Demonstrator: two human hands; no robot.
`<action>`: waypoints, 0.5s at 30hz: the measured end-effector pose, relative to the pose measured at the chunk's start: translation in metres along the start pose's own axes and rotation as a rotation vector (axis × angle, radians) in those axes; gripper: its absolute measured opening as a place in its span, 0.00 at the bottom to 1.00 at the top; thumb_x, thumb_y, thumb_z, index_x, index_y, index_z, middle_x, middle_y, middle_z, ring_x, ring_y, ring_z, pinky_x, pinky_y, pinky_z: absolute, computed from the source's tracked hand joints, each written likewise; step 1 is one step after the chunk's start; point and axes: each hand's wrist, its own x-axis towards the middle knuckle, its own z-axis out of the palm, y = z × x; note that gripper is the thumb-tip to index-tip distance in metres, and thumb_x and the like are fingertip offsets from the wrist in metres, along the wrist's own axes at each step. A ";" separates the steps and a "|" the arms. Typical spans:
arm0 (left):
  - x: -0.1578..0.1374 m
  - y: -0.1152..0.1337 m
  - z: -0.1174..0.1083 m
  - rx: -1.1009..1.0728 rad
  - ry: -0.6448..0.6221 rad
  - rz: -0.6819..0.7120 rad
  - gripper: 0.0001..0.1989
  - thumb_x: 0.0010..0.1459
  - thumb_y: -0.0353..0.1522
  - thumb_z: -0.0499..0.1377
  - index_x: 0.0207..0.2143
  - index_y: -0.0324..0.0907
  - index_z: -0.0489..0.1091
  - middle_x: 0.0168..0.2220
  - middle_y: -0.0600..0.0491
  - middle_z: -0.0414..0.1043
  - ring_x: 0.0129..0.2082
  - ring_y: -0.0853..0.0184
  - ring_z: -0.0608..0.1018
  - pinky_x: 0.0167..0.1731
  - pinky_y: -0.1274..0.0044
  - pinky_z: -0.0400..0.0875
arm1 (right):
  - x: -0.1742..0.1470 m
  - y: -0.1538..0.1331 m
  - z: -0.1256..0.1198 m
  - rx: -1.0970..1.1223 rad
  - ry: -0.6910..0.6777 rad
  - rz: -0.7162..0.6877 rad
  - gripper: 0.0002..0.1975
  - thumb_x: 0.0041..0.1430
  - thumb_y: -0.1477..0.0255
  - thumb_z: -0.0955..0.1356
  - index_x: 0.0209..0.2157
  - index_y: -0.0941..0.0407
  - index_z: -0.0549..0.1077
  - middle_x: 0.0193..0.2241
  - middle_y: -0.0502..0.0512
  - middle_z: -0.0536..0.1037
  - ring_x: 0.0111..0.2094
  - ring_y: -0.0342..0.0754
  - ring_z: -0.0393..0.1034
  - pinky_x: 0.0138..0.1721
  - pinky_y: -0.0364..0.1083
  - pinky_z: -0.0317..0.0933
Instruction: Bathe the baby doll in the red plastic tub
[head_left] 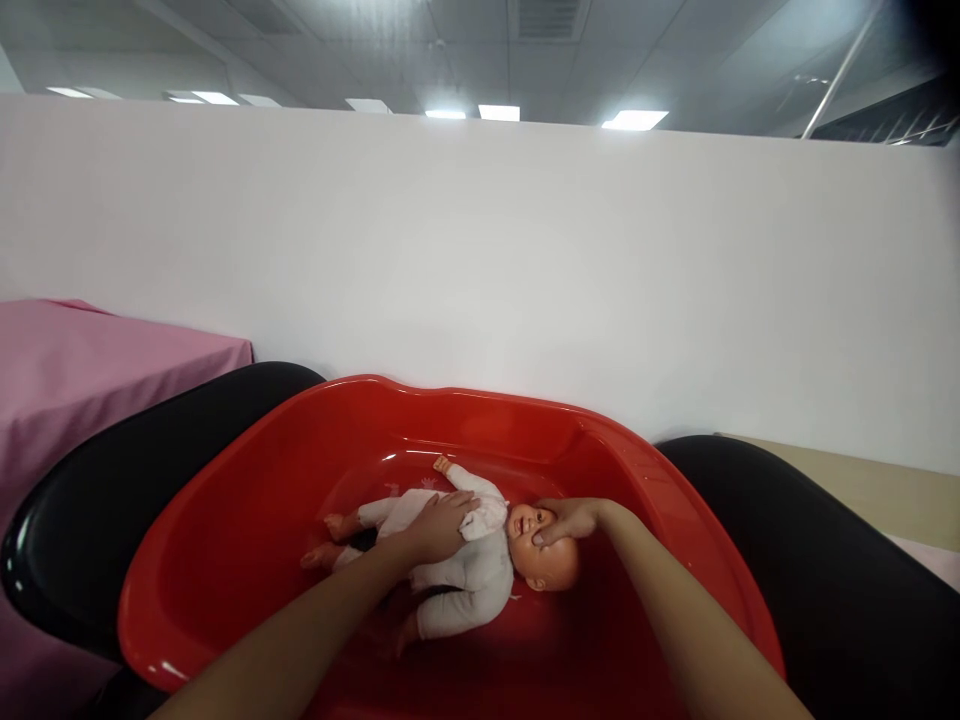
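Glossy red tub (240, 540) holds soft-suited plastic doll (465, 570) under both hands

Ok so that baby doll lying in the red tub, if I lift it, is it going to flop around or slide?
The doll probably flops some: its cloth-suited body looks soft, while the head looks like hard plastic, so likely head-heavy. The red tub is glossy, so it may slide if pushed. The left hand rests on its chest, the right hand on its face.

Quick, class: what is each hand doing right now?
Left hand: open, flat on the doll's chest.
Right hand: open, fingers resting on the doll's face.
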 end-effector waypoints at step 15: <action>-0.009 0.036 -0.022 -0.138 -0.117 0.185 0.27 0.64 0.40 0.53 0.64 0.58 0.71 0.67 0.58 0.70 0.68 0.55 0.67 0.68 0.64 0.53 | -0.003 -0.004 0.000 -0.004 0.002 0.016 0.56 0.46 0.45 0.77 0.70 0.59 0.62 0.68 0.65 0.69 0.67 0.63 0.65 0.67 0.54 0.59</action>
